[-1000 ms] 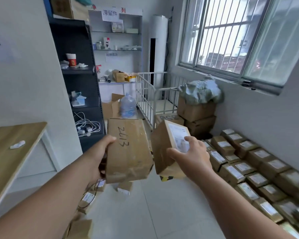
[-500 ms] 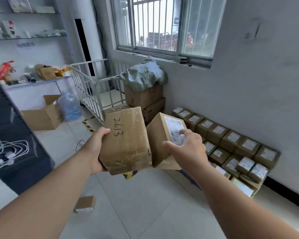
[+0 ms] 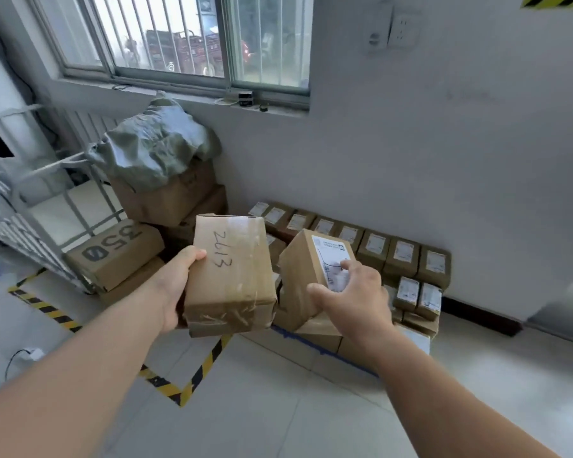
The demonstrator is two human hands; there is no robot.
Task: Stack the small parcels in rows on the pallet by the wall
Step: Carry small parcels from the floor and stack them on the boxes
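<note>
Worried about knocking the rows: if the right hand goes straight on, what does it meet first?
Likely the stacked small parcels, just past the labelled parcel the right hand grips; depth unclear.

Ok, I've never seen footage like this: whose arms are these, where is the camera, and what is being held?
No machine here: each grip is a person's bare hand. The pictures come from one wide-angle camera worn on the head, looking forward and down. The left hand holds a taped cardboard parcel marked 2613. The right hand holds a second parcel with a white label. Beyond them, small labelled parcels lie in rows by the wall on a low pallet, of which only a blue edge shows. Further left stand larger boxes under a grey bag.
</note>
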